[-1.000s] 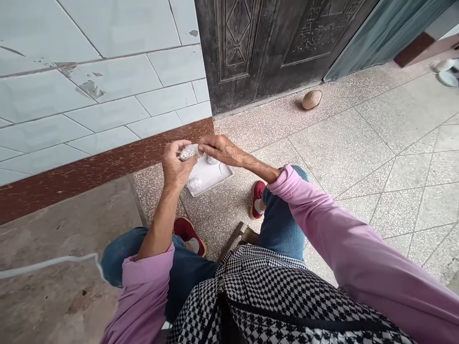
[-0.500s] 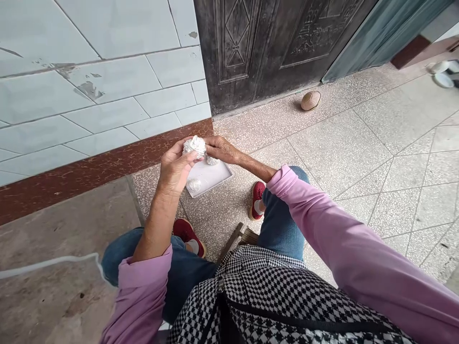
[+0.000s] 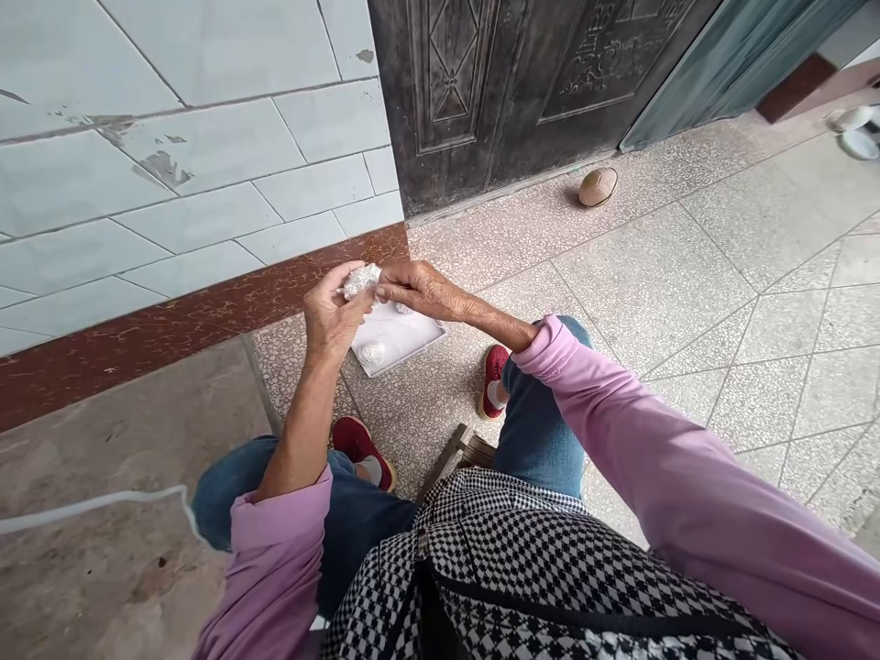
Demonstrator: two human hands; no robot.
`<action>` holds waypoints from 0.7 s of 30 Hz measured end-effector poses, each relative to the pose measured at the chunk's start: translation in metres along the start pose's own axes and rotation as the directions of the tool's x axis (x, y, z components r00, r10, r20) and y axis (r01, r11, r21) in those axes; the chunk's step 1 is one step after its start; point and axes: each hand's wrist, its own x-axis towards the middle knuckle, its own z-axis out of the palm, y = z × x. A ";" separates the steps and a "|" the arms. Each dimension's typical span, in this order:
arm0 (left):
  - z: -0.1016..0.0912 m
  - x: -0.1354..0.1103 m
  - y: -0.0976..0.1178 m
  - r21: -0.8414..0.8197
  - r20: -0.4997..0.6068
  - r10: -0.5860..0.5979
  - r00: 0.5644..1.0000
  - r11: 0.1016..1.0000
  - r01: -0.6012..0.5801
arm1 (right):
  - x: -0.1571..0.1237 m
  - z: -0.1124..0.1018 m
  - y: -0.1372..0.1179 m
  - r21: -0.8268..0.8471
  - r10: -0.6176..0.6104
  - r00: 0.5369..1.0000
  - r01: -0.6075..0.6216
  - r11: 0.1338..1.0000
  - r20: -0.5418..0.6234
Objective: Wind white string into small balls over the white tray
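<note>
My left hand [image 3: 331, 316] is closed around a white, ruffled, rounded piece [image 3: 360, 280], holding it up above the floor. What the piece is made of I cannot make out. My right hand [image 3: 419, 289] is at its right side, thumb and forefinger pinched together at its edge; whatever lies between those fingertips is too small to name. Below both hands a shallow white tray [image 3: 405, 341] rests on the floor. A similar white rounded piece [image 3: 372, 353] sits at its near left corner, and another [image 3: 404, 307] is mostly hidden behind my right hand.
A tiled wall [image 3: 206, 229] rises on the left, with a dark carved door [image 3: 509, 101] beside it. A pinkish-tan ball [image 3: 598, 187] lies near the door. A wooden stool [image 3: 454, 458] shows between my legs. White dishes [image 3: 858, 142] are at the far right.
My right hand has shifted left, across more of the piece, and its fingers now pinch at the edge. The piece has turned in my left hand, which has moved slightly left.
</note>
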 end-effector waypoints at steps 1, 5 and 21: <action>0.000 -0.003 0.004 0.028 0.034 -0.011 0.999 1.000 0.010 | 0.001 -0.004 0.000 -0.001 -0.002 1.000 0.002 1.000 -0.023; 0.004 -0.014 0.018 0.088 0.190 -0.025 0.981 0.996 0.009 | 0.002 -0.014 -0.008 -0.007 0.043 0.994 -0.044 0.999 -0.104; 0.020 -0.022 0.024 -0.149 0.206 -0.077 0.976 0.983 0.109 | 0.009 -0.011 -0.011 0.083 0.137 0.973 -0.123 0.989 -0.188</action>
